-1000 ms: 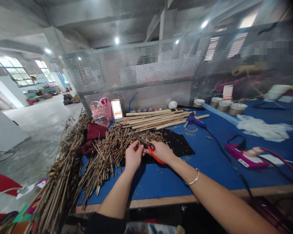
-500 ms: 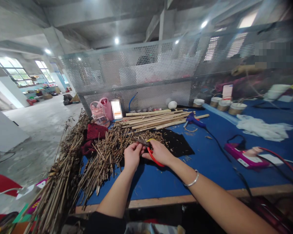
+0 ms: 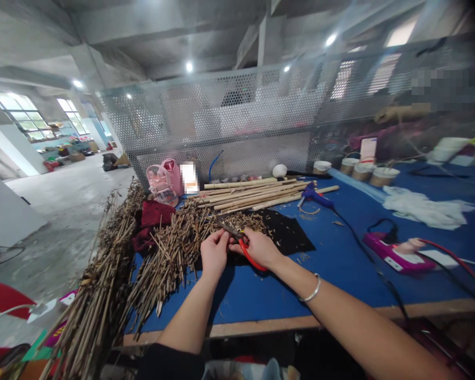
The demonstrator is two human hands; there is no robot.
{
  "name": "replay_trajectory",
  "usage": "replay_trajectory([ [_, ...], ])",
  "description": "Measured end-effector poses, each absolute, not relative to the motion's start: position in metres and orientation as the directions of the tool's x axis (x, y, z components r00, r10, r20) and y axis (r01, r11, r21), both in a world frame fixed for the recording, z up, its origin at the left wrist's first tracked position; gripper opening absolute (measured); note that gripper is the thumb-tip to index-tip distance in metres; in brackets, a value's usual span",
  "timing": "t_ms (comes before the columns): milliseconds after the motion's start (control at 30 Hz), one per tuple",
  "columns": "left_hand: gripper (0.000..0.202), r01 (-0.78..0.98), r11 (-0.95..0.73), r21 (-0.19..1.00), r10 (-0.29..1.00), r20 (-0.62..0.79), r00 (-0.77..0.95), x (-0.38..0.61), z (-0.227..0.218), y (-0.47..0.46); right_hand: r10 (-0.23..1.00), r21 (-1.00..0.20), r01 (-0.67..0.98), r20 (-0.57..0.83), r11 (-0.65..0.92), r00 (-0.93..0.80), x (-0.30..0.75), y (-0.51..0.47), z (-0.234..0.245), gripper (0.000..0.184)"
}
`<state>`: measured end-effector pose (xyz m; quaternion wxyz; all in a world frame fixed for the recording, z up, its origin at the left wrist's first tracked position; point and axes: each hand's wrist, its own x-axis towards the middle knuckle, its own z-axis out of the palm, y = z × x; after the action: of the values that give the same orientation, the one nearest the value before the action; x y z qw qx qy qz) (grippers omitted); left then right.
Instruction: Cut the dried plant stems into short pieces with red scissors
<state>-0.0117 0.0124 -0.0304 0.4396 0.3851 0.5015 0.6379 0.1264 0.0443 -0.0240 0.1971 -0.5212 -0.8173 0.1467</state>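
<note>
My right hand [image 3: 260, 248] is wrapped round pruning shears [image 3: 250, 254] with red and yellow handles. Their dark blades point left, over the fingertips of my left hand [image 3: 214, 252]. That hand is closed in a pinch, and whatever its fingers hold is too small and covered to make out. Beyond both hands lies a heap of short dry clippings [image 3: 243, 217], partly on a black cloth [image 3: 288, 232]. Cut dried stems [image 3: 166, 250] are piled just left of my left hand.
A tall bundle of dried stalks [image 3: 91, 295] leans at the table's left edge. Pale sticks [image 3: 257, 194] and a blue glue gun [image 3: 316, 197] lie behind. A purple power strip [image 3: 399, 256] with cords sits right. A perforated metal screen [image 3: 221, 121] stands along the back.
The shears have turned slightly in my right hand; less of the yellow handle shows and the blades sit a little differently over my left fingertips. Both hands stay in nearly the same place.
</note>
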Motion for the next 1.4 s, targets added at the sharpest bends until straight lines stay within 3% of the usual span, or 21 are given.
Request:
replay_trajectory([
  [300, 0.023, -0.238, -0.048, 0.97, 0.951, -0.029, -0.308, -0.011, -0.029, 0.015, 0.906, -0.404, 0.812, 0.139, 0.421, -0.401, 0.127, 0.047, -0.021, 0.042],
  [433, 0.024, -0.18, -0.04, 0.983, 0.941, -0.024, -0.337, -0.011, -0.027, 0.014, 0.864, -0.495, 0.714, 0.191, 0.494, -0.466, 0.137, 0.052, -0.017, 0.043],
  [567, 0.025, -0.126, -0.074, 0.989, 0.941, 0.027, -0.336, -0.012, -0.027, 0.012, 0.865, -0.809, 0.382, 0.278, 0.446, -0.418, 0.153, 0.066, -0.014, 0.054],
  [667, 0.028, -0.086, -0.115, 0.99, 0.952, 0.085, -0.295, -0.011, -0.027, 0.009, 0.954, -0.97, 0.07, 0.216, 0.235, -0.209, 0.165, 0.081, -0.012, 0.062],
  [767, 0.03, -0.055, -0.058, 0.997, 0.994, 0.052, -0.098, -0.003, -0.026, 0.003, 0.993, -0.987, -0.152, 0.072, 0.058, -0.09, 0.175, 0.095, -0.012, 0.06],
  [867, 0.03, 0.037, 0.204, 0.978, 0.932, -0.206, 0.299, 0.013, -0.026, -0.001, 0.995, -0.928, -0.362, -0.059, -0.085, -0.082, 0.18, 0.103, -0.014, 0.057],
  [933, 0.029, 0.108, 0.311, 0.944, 0.849, -0.327, 0.416, 0.024, -0.027, -0.001, 0.988, -0.892, -0.425, -0.123, -0.153, -0.096, 0.18, 0.106, -0.018, 0.056],
  [1200, 0.018, -0.104, 0.299, 0.949, 0.952, -0.289, 0.103, 0.026, -0.026, 0.027, 0.994, -0.942, -0.319, -0.097, -0.106, -0.045, 0.169, 0.105, -0.036, 0.053],
  [1333, 0.022, -0.093, 0.311, 0.946, 0.945, -0.298, 0.135, 0.016, -0.014, 0.026, 1.0, -0.978, -0.206, -0.016, -0.017, -0.007, 0.167, 0.103, -0.038, 0.05],
  [1400, 0.027, -0.135, 0.22, 0.966, 0.971, -0.204, 0.128, 0.006, -0.005, 0.025, 0.996, -0.993, -0.081, 0.09, 0.089, -0.007, 0.166, 0.098, -0.034, 0.046],
])
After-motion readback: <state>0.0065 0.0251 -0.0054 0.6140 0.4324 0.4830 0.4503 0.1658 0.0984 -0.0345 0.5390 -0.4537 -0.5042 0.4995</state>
